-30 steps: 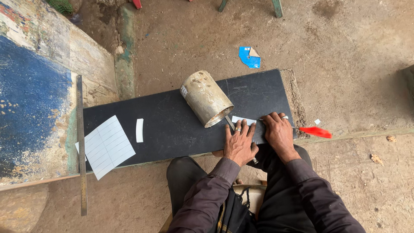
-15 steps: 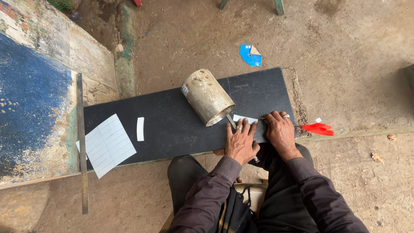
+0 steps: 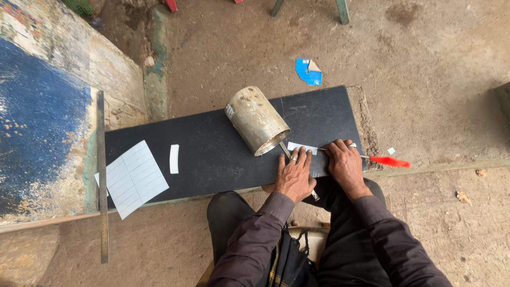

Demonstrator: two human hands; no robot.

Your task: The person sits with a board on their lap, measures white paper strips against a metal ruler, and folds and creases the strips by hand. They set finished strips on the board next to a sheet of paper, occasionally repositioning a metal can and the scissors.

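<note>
We saw a dented, dull metal cylinder can (image 3: 257, 120) lying on its side on the black tabletop (image 3: 212, 154), its open mouth toward us. Farther left on that tabletop lay a small white paper strip (image 3: 174, 159), and a white ruled paper sheet (image 3: 133, 178) overhung the near edge. A long metal ruler (image 3: 102, 175) lay along a blue-painted weathered board (image 3: 37, 133). A torn blue scrap (image 3: 308, 72) lay on the dirt floor (image 3: 425, 64) beyond.
</note>
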